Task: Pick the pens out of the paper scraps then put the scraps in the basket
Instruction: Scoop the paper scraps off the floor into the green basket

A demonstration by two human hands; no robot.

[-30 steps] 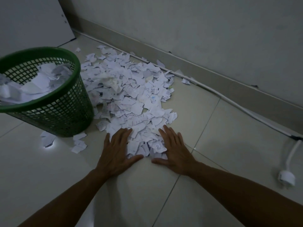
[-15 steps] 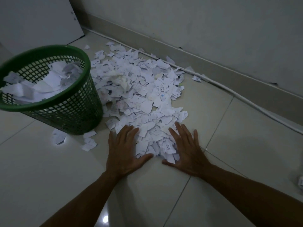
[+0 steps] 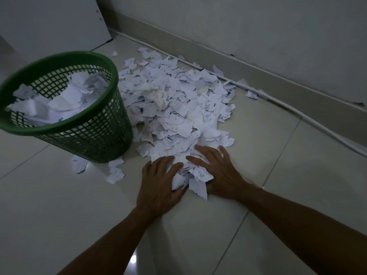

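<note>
L hand point(image 3: 158, 181) & R hand point(image 3: 220, 173), fingers spread flat, not clenched, press near edge of paper scraps point(image 3: 174, 108) on floor, bunching them betw. palms, prob. to scoop into part-full green basket point(image 3: 65, 108) just beside; no pens visible.

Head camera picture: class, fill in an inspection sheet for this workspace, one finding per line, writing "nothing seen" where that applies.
Surface: pale tiled floor, glossy, grout lines visible.
Job's things: heap of paper scraps on the floor; green mesh basket beside it, already part full of paper; pens: nothing seen.
Clutter: a few stray scraps in front of the basket.
Grippers: left hand and right hand lie on the heap's near edge, bunching scraps between them.
Cables: white cable running along the skirting board.
Surroundings: grey wall; white panel behind the basket.
</note>
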